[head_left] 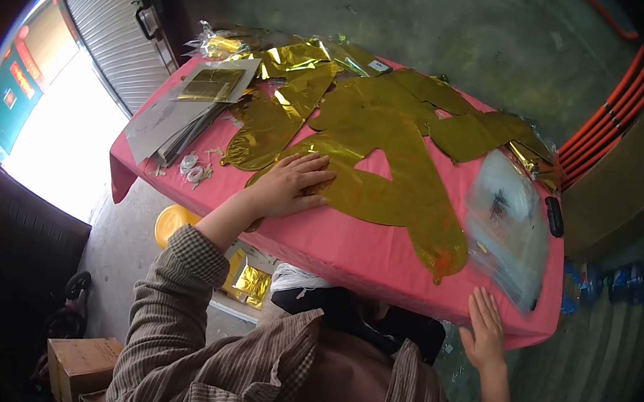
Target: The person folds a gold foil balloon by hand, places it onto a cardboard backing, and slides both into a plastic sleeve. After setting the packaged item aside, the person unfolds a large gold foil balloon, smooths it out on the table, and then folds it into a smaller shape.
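Left hand (293, 185) pressing flat, fingers open, on foil (386, 168) at desk (348, 253) centre: thin, light, slippery, creasing easily; best pinched at an edge. Right hand (485, 330) at 5 o'clock, open, probably gripping nothing.

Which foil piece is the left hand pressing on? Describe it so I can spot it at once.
On the pink-covered table, look at the middle, where the left hand lies flat. Under it is the big gold foil balloon. Unlike the other gold foil pieces behind it, it has a triangular hole showing pink and a leg reaching toward the near edge.
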The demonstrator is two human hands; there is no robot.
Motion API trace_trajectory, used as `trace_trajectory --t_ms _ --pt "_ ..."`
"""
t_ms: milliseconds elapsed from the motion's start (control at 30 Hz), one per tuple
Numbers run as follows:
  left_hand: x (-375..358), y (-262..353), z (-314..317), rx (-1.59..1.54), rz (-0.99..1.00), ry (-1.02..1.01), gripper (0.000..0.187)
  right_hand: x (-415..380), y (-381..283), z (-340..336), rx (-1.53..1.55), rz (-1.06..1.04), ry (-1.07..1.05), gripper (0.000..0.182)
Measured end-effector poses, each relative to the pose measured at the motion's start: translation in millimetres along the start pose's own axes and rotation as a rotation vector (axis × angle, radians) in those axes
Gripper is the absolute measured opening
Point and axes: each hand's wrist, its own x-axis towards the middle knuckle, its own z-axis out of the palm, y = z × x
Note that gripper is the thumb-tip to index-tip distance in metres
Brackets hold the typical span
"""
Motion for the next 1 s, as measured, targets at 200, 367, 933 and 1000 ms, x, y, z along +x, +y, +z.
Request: trace_trajectory --t_ms 200,367,933,1000 --pt "-1.5 5.4 -1.3 -0.057 0.001 0.115 0.058 -55.3 24.4 -1.9 0.043 -0.148 0.310 0.020" --pt "-3.6 11.8 -6.6 0.028 0.101 0.186 0.049 -39.6 17.5 2.3 -0.218 0.009 0.504 0.009" --pt "-15.9 50.4 -39.2 -0.087 -0.033 0.139 0.035 71.0 19.1 -30.4 0.007 0.030 0.550 0.013" --pt "5.8 60.0 -30.2 -0.071 0.039 0.120 0.038 95.6 24.6 -27.0 0.031 -0.029 0.538 0.013"
